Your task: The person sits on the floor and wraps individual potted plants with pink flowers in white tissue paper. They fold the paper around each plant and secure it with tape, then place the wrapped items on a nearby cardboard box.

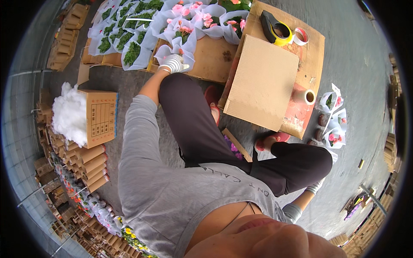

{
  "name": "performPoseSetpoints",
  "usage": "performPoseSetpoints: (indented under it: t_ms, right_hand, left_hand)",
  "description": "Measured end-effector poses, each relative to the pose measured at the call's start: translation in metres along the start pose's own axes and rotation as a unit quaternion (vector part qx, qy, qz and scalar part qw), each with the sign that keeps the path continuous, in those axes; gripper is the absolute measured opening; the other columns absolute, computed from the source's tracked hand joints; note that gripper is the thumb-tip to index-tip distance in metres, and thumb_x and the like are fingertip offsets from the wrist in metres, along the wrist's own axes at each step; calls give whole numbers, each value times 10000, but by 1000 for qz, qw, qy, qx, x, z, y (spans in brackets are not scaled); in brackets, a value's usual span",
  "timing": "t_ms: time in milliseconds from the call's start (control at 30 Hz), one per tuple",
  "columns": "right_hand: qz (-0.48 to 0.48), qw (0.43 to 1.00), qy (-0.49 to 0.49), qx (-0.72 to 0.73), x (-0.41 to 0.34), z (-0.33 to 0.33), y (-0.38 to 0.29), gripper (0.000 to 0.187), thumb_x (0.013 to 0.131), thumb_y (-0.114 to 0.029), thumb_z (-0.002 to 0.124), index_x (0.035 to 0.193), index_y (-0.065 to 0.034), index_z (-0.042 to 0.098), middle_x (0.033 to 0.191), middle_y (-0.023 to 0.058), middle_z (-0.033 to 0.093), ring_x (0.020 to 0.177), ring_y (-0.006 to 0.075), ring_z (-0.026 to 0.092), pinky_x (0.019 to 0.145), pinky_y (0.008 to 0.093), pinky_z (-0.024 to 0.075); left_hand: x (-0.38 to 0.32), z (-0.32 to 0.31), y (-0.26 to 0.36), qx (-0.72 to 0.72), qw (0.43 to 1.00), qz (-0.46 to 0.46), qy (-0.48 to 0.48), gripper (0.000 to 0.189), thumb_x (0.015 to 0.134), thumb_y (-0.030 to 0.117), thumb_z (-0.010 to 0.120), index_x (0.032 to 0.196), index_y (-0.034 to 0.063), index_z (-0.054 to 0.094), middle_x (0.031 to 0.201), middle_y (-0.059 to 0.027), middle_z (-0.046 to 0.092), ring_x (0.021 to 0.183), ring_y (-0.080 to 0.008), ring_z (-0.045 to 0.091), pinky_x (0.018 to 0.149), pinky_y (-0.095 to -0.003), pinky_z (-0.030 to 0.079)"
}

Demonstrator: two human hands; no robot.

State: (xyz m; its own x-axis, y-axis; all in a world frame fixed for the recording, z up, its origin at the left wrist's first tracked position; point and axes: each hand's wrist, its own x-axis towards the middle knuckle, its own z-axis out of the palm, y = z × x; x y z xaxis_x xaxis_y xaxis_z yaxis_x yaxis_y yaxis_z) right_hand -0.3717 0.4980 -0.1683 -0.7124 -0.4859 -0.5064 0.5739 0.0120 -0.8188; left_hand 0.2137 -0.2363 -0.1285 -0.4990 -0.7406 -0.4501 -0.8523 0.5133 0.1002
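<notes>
My left hand [174, 63], in a white and grey striped glove, grips the near side of a potted flower wrapped in white paper [163, 52]. This plant stands at the near edge of a cardboard tray [209, 54], in front of other wrapped pink-flowered plants [208, 21]. My right hand [315, 186], in a matching glove, is low beside my right knee and partly hidden by it; whether it holds anything cannot be seen. Before me a flat corrugated cardboard sheet [263, 84] lies on a large carton [311, 58].
On the carton are a black and yellow tape dispenser [265, 27], a tape roll [306, 40] and a clear film roll [300, 96]. Wrapped green plants [132, 53] stand left. Nearby are a box [102, 119] of white stuffing [69, 113] and cardboard tubes [92, 167]. Wrapped flowers [334, 138] stand right.
</notes>
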Motion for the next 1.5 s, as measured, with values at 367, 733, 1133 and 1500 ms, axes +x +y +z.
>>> performPoseSetpoints:
  t_ms: [367,733,1133,1500]
  right_hand:
    - [-398,891,112,-187,-58,311,-164,571,956,-361,478,1357,33,377,1276,250,518,1172,326,524,983,393,426]
    - [-112,955,-249,-118,-17,494,49,799,743,-71,755,1417,-59,326,1190,109,545,1066,239,539,917,318,465]
    - [-27,912,-387,-134,-11,447,48,910,621,-107,852,1382,-95,353,1284,39,518,1131,160,502,930,338,458]
    - [-182,928,-308,-103,-24,480,67,810,660,-227,851,1321,-26,429,1194,41,557,1088,132,502,935,298,425]
  left_hand:
    - [-100,-172,70,111,914,147,361,231,825,307,601,872,101,694,960,-89,660,894,-286,621,794,-410,494]
    - [-184,-147,278,-25,819,490,299,171,651,237,700,743,102,649,838,-12,636,792,-199,605,739,-360,472]
    - [-84,27,268,-361,881,254,167,505,830,295,578,1245,58,416,1234,-91,478,1121,-239,452,977,-344,384]
    - [-75,58,285,-192,906,226,303,497,861,449,555,1194,80,570,1205,-84,605,1120,-271,546,966,-402,403]
